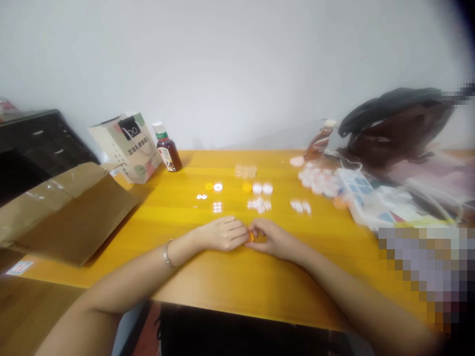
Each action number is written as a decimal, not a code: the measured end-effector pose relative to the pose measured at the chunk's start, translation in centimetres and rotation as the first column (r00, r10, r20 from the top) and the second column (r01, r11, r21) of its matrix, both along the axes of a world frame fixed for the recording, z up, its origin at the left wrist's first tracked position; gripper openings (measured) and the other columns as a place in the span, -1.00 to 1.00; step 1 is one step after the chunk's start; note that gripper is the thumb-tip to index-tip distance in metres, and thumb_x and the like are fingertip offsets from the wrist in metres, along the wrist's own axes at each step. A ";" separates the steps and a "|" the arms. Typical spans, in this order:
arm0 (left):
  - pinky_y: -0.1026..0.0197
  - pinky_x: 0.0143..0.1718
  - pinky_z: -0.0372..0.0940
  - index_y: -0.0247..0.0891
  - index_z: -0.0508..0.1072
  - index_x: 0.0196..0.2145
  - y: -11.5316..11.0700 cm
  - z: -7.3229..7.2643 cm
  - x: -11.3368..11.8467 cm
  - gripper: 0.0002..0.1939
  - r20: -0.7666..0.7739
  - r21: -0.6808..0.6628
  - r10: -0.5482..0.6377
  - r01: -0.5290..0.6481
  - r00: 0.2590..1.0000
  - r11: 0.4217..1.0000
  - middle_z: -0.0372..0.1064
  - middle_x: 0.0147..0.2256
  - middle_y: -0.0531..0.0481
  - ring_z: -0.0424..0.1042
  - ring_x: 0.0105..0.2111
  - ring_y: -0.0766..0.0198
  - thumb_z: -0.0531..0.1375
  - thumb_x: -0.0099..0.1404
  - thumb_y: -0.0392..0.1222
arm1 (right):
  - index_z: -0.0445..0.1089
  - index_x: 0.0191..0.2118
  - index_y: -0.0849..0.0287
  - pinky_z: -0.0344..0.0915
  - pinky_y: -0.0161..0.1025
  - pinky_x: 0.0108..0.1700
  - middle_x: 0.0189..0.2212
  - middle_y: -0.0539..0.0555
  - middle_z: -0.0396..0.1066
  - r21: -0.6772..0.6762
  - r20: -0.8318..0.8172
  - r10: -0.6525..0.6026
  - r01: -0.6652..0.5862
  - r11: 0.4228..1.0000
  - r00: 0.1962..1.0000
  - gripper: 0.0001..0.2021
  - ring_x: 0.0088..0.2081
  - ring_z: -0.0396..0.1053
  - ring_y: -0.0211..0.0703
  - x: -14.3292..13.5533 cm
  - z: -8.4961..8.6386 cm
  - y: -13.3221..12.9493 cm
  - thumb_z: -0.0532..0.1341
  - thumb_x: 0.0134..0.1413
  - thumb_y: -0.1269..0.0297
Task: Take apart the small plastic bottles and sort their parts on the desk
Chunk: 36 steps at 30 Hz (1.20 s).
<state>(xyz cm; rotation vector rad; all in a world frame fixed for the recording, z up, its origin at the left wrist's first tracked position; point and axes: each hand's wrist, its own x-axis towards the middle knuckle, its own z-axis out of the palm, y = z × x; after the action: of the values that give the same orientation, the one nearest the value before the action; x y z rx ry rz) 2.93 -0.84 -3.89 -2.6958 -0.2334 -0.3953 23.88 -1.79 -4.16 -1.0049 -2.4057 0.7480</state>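
My right hand (272, 238) pinches a small orange disc (251, 237) between thumb and fingers, above the front middle of the yellow wooden table (208, 282). Close against it on the left is my left hand (225, 233), back upward and fingers curled together at the disc's left side; what its fingertips hold is hidden. Beyond the hands lie a yellow disc (209, 186) beside a white disc (218, 187), and an orange disc (247, 187) beside two white ones (262, 188). Small clear pieces (260, 204) are grouped nearer the hands, blurred.
At the left are an open cardboard box (74, 212), a paper bag (129, 148) and a dark bottle (169, 151). On the right stand another bottle (319, 141), a pile of pale discs (319, 179), a white-blue box (358, 195) and a dark bag (397, 126).
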 end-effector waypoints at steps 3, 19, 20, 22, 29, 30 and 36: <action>0.23 -0.39 0.11 -0.32 0.34 -0.24 0.3 -0.2 0.2 -0.84 0.057 -0.081 0.038 -0.033 0.998 0.996 0.36 -0.30 -0.09 0.27 -0.34 0.29 -0.02 0.31 -0.30 | 0.21 -0.43 0.16 0.18 -0.32 -0.37 -0.51 -0.05 0.25 -0.011 -0.008 -0.003 0.003 1.000 1.000 -0.82 -0.45 0.22 -0.28 -0.1 0.1 0.0 0.23 -0.10 0.23; 0.28 -0.29 0.21 -0.33 0.38 -0.32 0.5 -1.0 0.7 -0.79 0.276 -0.825 0.346 0.036 0.897 0.565 0.36 -0.38 -0.06 0.32 -0.36 0.34 0.02 0.29 -0.16 | 0.27 -0.38 0.14 0.19 -0.29 -0.32 -0.45 -0.02 0.30 -0.011 0.013 0.010 -0.010 1.000 1.000 -0.86 -0.40 0.24 -0.25 0.1 -0.3 0.1 0.22 -0.09 0.23; 0.29 -0.31 0.22 -0.34 0.38 -0.32 0.6 -1.1 0.7 -0.78 0.283 -0.865 0.387 0.059 0.877 0.499 0.36 -0.38 -0.06 0.33 -0.37 0.34 0.03 0.28 -0.14 | 0.27 -0.37 0.14 0.19 -0.29 -0.32 -0.44 -0.02 0.30 -0.018 0.014 0.008 -0.007 1.000 1.000 -0.85 -0.39 0.25 -0.25 0.1 -0.3 0.1 0.21 -0.08 0.24; 0.30 -0.33 0.23 -0.36 0.39 -0.32 0.8 -1.5 0.7 -0.77 0.298 -0.908 0.446 0.106 0.844 0.406 0.37 -0.37 -0.06 0.34 -0.38 0.34 0.06 0.26 -0.13 | 0.28 -0.36 0.14 0.20 -0.28 -0.30 -0.43 -0.02 0.31 -0.031 0.014 0.003 -0.003 1.000 1.000 -0.85 -0.39 0.25 -0.24 0.1 -0.1 0.0 0.22 -0.08 0.24; 0.29 -0.29 0.24 -0.37 0.40 -0.35 1.4 -1.2 -0.1 -0.83 0.284 -0.937 0.475 0.137 0.833 0.320 0.39 -0.38 -0.06 0.34 -0.38 0.36 0.13 0.19 -0.19 | 0.29 -0.35 0.15 0.19 -0.28 -0.30 -0.43 0.00 0.31 -0.047 0.023 0.006 -0.005 0.999 1.000 -0.84 -0.38 0.26 -0.23 0.1 0.2 -0.1 0.22 -0.08 0.21; 0.29 -0.29 0.24 -0.37 0.41 -0.35 1.8 -0.8 -0.6 -0.84 0.256 -0.944 0.472 0.114 0.844 0.308 0.39 -0.39 -0.05 0.34 -0.38 0.36 0.15 0.16 -0.20 | 0.30 -0.36 0.15 0.19 -0.28 -0.30 -0.43 0.00 0.31 -0.047 0.022 0.005 -0.004 0.999 1.000 -0.84 -0.38 0.26 -0.23 0.1 0.2 -0.1 0.22 -0.08 0.21; 0.30 -0.31 0.24 -0.38 0.44 -0.38 5.1 2.9 -6.4 -0.81 -0.039 -0.971 0.564 -0.164 0.825 0.172 0.42 -0.41 -0.04 0.36 -0.40 0.33 0.16 0.07 -0.21 | 0.28 -0.39 0.15 0.18 -0.30 -0.33 -0.44 -0.01 0.30 -0.052 0.019 -0.005 0.006 0.999 1.000 -0.83 -0.39 0.24 -0.24 0.1 0.2 -0.1 0.23 -0.10 0.21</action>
<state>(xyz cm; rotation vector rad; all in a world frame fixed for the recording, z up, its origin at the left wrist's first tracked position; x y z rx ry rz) -3.43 4.23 -0.95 -3.4617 -1.8059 -0.7332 23.95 -1.86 -3.91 -1.0430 -2.4098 0.8070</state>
